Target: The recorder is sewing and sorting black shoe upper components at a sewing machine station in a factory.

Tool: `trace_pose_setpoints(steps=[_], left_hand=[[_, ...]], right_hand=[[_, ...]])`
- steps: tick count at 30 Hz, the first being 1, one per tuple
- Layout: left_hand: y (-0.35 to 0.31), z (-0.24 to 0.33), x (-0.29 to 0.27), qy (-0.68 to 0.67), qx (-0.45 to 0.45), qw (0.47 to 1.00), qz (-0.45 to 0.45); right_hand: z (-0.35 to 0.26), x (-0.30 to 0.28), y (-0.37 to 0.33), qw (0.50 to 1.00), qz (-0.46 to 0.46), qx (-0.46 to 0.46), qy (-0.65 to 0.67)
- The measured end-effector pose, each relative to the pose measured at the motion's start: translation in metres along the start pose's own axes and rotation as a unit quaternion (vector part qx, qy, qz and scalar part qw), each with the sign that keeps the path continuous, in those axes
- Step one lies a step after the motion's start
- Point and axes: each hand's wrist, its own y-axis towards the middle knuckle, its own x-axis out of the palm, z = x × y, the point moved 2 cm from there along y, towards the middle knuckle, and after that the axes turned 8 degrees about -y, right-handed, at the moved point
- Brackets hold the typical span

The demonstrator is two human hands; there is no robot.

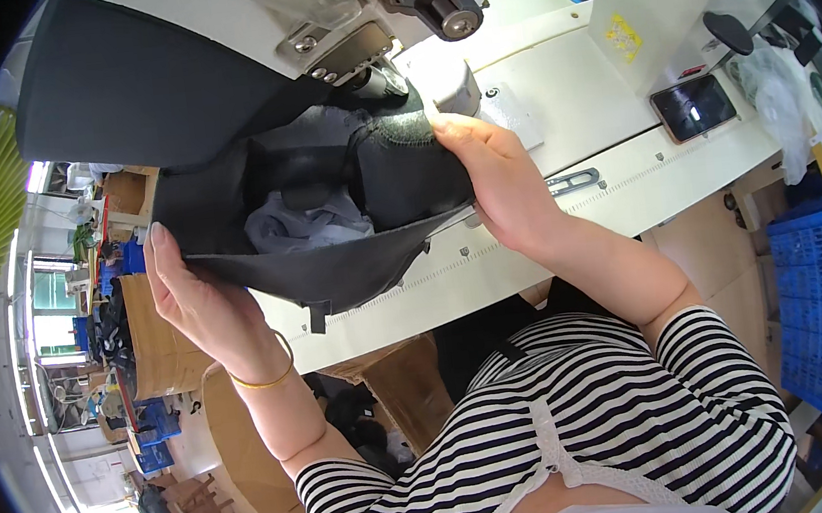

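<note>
Both sides of a boxy black fabric piece (322, 264) are pinched, by your left hand (212, 312) and right hand (503, 177), under the sewing machine (337, 24), near the front edge of the bench (702, 169).

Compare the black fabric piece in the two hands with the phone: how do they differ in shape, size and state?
The black fabric piece is hollow with an open top; the phone is a flat rectangle. The fabric piece looks much larger than the phone. The left hand and right hand hold the fabric piece at the sewing machine, while the phone lies untouched on the white table. Both look mostly black.
</note>
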Motion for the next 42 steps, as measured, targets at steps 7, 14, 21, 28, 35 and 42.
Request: trace_pose_setpoints(steps=[7, 14, 21, 28, 35, 42], left_hand=[[0.01, -0.008, 0.004, 0.006, 0.0, 1.0, 0.014], [0.013, -0.011, 0.008, -0.002, 0.007, 1.0, 0.016], [0.016, -0.012, 0.003, -0.005, -0.001, 1.0, 0.018], [0.027, -0.016, -0.006, -0.031, -0.053, 0.998, -0.023], [0.105, -0.088, 0.002, 0.007, -0.104, 0.995, -0.012], [0.29, -0.146, -0.039, 0.33, 0.199, 0.916, -0.112]], right_hand=[[-0.002, 0.0, -0.005, 0.985, 0.017, 0.059, -0.159], [0.01, -0.001, -0.003, 0.987, 0.017, 0.024, -0.158], [0.005, -0.001, -0.013, 0.985, 0.015, 0.041, -0.168], [0.001, 0.01, -0.013, 0.985, -0.011, 0.009, -0.173], [0.006, 0.006, -0.011, 0.992, -0.061, 0.038, -0.108], [0.015, 0.031, -0.035, 0.959, -0.198, 0.042, -0.196]])
